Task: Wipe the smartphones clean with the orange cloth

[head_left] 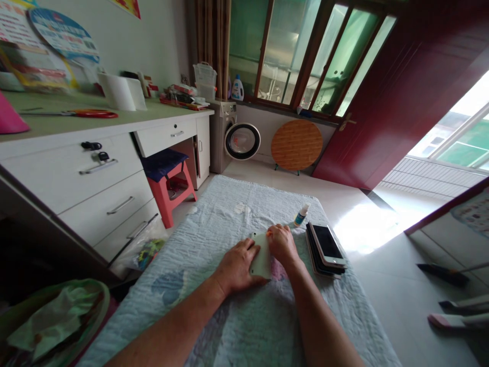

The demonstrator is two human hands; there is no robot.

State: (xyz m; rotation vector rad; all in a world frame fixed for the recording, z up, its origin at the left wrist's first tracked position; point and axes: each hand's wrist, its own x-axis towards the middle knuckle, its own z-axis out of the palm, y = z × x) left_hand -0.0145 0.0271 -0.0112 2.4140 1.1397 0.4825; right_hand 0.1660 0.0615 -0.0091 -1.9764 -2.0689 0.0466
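Note:
A white phone (260, 259) lies flat on the quilted cloth, with what looks like a camera dot in its upper left corner. My left hand (239, 262) grips its left side, fingers along the edge and thumb at the lower end. At the phone's upper right my right hand (282, 243) is closed around a small orange thing (269, 233); most of it is hidden by the fingers. A small spray bottle (301, 214) with a white cap stands beyond the right hand. A stack of phones (326, 244) lies to the right, a white-framed one on top.
The pale blue quilted cloth (225, 204) covers the surface under my hands. To the left are a white desk (110, 178), a red stool (164, 196) and a waste bin (103, 300). Farther back, a washing machine door (242, 141) hangs open beside a round wooden tabletop (297, 145).

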